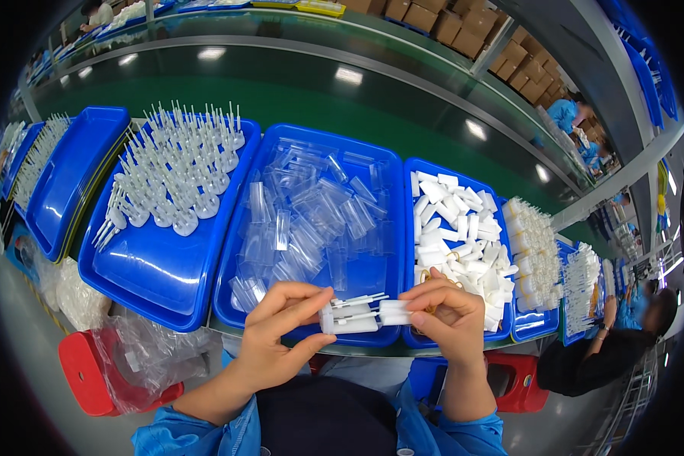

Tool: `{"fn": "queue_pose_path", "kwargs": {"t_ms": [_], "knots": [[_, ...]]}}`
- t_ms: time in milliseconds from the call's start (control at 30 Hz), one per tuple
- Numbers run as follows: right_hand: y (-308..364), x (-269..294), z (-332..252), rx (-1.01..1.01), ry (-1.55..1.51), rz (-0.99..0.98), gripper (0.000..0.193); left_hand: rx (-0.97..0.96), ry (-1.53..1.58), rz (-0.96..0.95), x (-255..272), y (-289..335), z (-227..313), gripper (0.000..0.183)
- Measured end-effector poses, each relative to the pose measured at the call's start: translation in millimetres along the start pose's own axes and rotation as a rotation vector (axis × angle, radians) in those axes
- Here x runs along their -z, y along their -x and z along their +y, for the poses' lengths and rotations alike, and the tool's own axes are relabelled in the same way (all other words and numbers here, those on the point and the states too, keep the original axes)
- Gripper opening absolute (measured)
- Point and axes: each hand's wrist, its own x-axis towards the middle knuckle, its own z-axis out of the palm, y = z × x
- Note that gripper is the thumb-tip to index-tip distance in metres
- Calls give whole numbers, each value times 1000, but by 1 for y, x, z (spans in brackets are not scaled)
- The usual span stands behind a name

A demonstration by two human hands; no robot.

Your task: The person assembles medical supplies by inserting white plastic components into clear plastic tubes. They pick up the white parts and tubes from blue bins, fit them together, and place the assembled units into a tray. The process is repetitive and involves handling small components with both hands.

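My left hand grips the clear round base of a small assembly, which lies sideways. Thin white rods and white blocks run from that base toward the right. Between the fingers of my right hand is a white plastic piece, lined up with the rod ends. Whether it touches them I cannot tell. Beyond my hands, a blue tray holds loose clear plastic sleeves. White plastic pieces fill the tray to its right. Clear stemmed bases stand in the tray to the left.
Stacked blue trays stand further left, and assembled white parts at the right. A green conveyor belt runs behind. Red stools flank me below the table edge. A co-worker in dark clothing is at the right.
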Motion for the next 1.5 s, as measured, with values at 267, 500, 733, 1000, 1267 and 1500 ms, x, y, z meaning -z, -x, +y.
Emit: {"fn": "queue_pose_path", "kwargs": {"t_ms": [267,500,733,1000,1267,1500], "knots": [[2,-15,-14,319,402,-58,14,38,-46,-97,1,-3,4,53],[2,-26,-11,413,370,-139,14,92,30,-140,2,-2,5,53],[-15,-12,-11,534,550,-120,9,71,-33,-83,3,1,0,50],[-86,115,67,-13,1085,311,25,64,66,-31,1,-4,2,46],[-83,115,68,19,880,309,14,66,154,6,5,2,-4,42],[-32,50,-1,-58,-83,193,15,67,176,36,4,2,-5,49]]}}
